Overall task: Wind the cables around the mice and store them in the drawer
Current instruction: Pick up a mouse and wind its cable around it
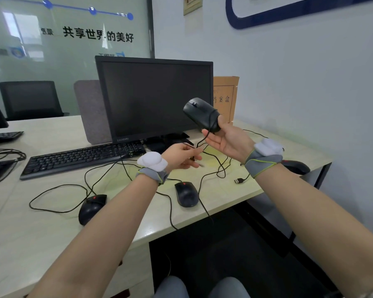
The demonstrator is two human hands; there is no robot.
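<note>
My right hand [226,137] holds a black mouse [199,112] up in front of the monitor, with a turn of its cable around the body. My left hand [181,155] pinches that mouse's cable [202,138] just below and to the left. Three more black mice lie on the desk: one at the front left [91,208], one at the front middle [186,194], one at the right edge [295,166]. Their loose cables [58,198] loop over the desk, and a USB plug [238,180] lies near the right edge. No drawer is in view.
A black monitor [155,97] and keyboard [82,158] stand behind the hands on the pale desk [41,244]. A brown file box [226,93] leans on the wall. Another keyboard [2,136] and cables are at the left. My knees show under the desk.
</note>
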